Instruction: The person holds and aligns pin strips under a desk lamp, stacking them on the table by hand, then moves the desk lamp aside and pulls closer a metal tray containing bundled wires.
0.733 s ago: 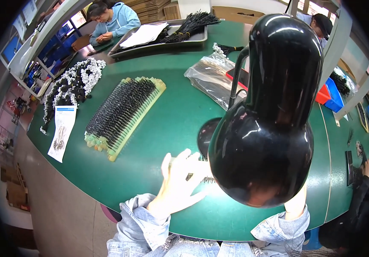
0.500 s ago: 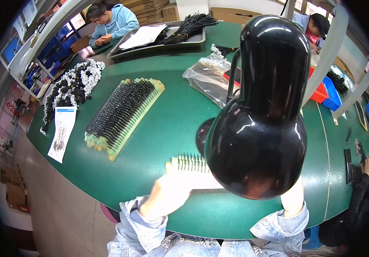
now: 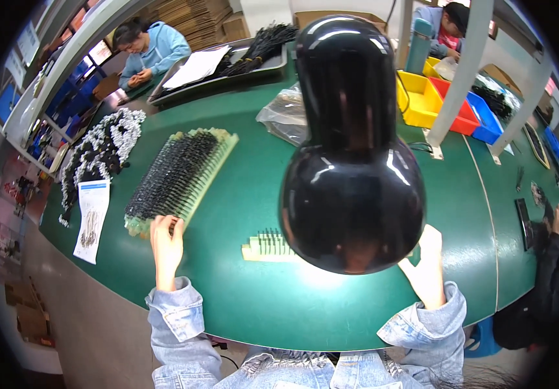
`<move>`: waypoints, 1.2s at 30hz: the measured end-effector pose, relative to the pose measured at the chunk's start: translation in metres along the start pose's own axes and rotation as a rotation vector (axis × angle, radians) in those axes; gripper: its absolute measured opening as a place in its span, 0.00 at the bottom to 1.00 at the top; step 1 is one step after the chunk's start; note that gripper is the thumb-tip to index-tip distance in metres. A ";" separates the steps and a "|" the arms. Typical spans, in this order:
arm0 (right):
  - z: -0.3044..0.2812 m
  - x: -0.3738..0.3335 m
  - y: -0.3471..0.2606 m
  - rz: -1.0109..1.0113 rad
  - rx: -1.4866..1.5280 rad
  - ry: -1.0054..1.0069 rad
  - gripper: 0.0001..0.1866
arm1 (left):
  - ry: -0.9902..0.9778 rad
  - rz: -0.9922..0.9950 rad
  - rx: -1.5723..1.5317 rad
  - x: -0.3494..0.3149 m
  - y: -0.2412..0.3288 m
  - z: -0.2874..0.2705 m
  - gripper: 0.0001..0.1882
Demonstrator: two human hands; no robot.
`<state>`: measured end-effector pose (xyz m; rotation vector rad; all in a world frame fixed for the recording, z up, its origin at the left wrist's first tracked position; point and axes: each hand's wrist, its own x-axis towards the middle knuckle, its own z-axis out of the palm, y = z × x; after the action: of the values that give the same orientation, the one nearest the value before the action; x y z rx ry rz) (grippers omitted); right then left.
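My left hand [image 3: 166, 245] is at the near end of a group of pale green slotted strips [image 3: 209, 185] crowded with black pieces. Its fingers and thumb are closed on the end of one strip. Another pale green strip [image 3: 263, 255] with upright black pins lies in front of me, its right part hidden behind the black lamp head [image 3: 354, 207]. My right hand [image 3: 427, 264] is just right of the lamp head, thumb toward it. The lamp hides its fingertips, so I cannot tell what they touch.
A heap of black-and-white cords [image 3: 107, 139] and a printed sheet [image 3: 91, 217] lie at left. A metal tray [image 3: 224, 81] with black bundles and plastic bags [image 3: 283, 117] are farther back. Yellow [image 3: 419, 97], red and blue bins stand behind a pale post [image 3: 464, 71]. Other people sit around.
My left hand has left the pinned strip and reached left to the group of strips. My right hand now shows more beside the lamp. The view has shifted, revealing the yellow bins.
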<state>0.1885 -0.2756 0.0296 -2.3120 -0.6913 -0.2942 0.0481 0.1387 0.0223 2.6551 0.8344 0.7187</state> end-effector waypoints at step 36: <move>-0.006 -0.001 0.020 0.409 0.762 -0.253 0.13 | -0.745 -0.283 -1.316 -0.036 0.103 -0.007 0.07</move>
<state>0.1985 -0.2924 0.0226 -1.6962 -0.3384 0.3982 0.0658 0.0357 0.0541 1.3562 0.2853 0.0516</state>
